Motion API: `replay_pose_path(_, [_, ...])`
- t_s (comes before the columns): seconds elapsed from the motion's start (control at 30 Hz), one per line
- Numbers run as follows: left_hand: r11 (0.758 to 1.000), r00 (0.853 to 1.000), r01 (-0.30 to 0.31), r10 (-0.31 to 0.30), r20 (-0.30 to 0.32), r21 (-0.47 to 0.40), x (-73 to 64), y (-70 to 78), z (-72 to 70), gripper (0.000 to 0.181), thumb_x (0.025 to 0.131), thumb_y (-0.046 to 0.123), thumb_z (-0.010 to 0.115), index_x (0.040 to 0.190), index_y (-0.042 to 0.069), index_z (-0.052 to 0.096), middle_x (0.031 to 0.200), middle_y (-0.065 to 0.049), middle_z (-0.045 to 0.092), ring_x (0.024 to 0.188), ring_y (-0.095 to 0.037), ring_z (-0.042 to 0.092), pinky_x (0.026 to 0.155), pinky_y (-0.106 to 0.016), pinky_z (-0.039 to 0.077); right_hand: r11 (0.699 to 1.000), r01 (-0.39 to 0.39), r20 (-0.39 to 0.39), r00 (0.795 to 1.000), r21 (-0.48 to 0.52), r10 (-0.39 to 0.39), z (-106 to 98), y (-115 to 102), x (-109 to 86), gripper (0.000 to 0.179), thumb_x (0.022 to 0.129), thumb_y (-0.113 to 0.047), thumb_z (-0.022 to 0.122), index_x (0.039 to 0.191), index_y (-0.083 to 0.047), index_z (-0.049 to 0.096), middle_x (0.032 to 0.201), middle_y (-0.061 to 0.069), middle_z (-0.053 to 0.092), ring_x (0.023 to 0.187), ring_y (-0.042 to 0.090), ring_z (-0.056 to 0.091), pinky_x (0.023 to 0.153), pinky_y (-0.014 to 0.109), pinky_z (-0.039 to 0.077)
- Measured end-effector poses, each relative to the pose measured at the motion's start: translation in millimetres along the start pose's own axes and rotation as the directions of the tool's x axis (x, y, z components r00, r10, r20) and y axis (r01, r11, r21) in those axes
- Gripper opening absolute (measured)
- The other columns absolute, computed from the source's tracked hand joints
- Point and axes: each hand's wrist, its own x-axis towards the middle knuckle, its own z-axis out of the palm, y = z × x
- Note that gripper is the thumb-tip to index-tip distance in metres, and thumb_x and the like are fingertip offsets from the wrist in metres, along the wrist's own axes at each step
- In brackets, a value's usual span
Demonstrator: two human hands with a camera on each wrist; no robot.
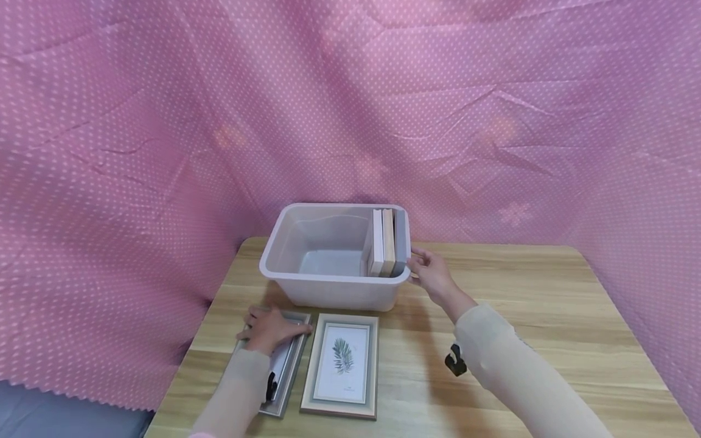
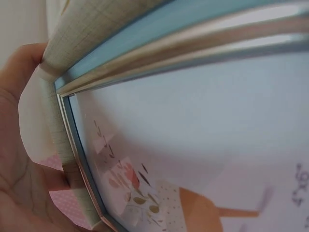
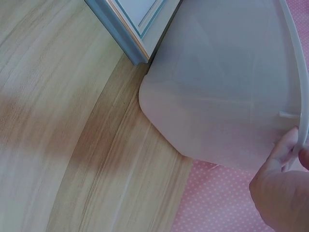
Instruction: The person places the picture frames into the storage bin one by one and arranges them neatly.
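Observation:
My left hand [image 1: 268, 328] spans the far end of a silvery picture frame [image 1: 292, 377], thumb at its right edge and fingers at its left. Up close in the left wrist view, that frame shows a print [image 2: 193, 135] with flowers and an orange shape. My right hand [image 1: 432, 277] grips the right rim of a whitish plastic bin [image 1: 334, 293]; the right wrist view shows the fingers [image 3: 285, 145] at this rim. Three frames stand on edge inside the bin's right end: a white frame [image 1: 378, 240], a beige frame [image 1: 388, 240] and a grey frame [image 1: 401, 240].
Beside the silvery frame, a pale picture frame with a leaf print [image 1: 342, 365] lies face up in front of the bin. Everything stands on a wood-grain table [image 1: 537, 304]. Pink dotted cloth [image 1: 350, 121] hangs behind it and along both sides.

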Motion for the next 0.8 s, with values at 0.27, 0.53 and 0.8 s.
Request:
replay_pose_path(0.27, [0.997, 0.997, -0.073, 0.072, -0.036, -0.019, -8.1, 0.8, -14.1, 0.131, 0.049, 0.081, 0.072, 0.146, 0.002, 0.034, 0.140, -0.049, -0.003, 0.125, -0.067, 0.002, 0.083, -0.089, 0.005, 1.000, 0.000, -0.001, 1.000, 0.000, 0.000, 0, 1, 1.5, 0.045, 0.098, -0.004, 0.050, 0.142, -0.001, 0.040, 0.124, 0.020, 0.053, 0.098, 0.019, 0.058, 0.082, 0.027, 0.055])
replay_pose_path(0.53, [0.988, 0.987, -0.129, 0.120, -0.107, -0.082, -19.2, 0.4, -24.5, 0.123, 0.048, 0.078, 0.074, 0.143, 0.009, 0.040, 0.140, -0.045, 0.000, 0.126, -0.063, 0.006, 0.084, -0.088, 0.007, 1.000, -0.003, -0.002, 1.000, 0.014, 0.003, 1, 1, 0.1, 0.044, 0.098, -0.003, 0.050, 0.141, -0.002, 0.041, 0.126, 0.020, 0.052, 0.098, 0.018, 0.058, 0.080, 0.026, 0.055])
replay_pose_path(0.8, [0.968, 0.962, -0.194, 0.157, -0.225, -0.157, -28.5, 3.2, -38.9, 0.120, 0.047, 0.076, 0.078, 0.145, 0.025, 0.032, 0.143, -0.040, -0.004, 0.128, -0.061, 0.005, 0.088, -0.083, 0.011, 1.000, 0.004, 0.007, 1.000, 0.015, -0.004, 0, 1, 0.2, 0.045, 0.098, -0.003, 0.049, 0.142, 0.000, 0.040, 0.128, 0.022, 0.051, 0.101, 0.020, 0.057, 0.082, 0.026, 0.055])
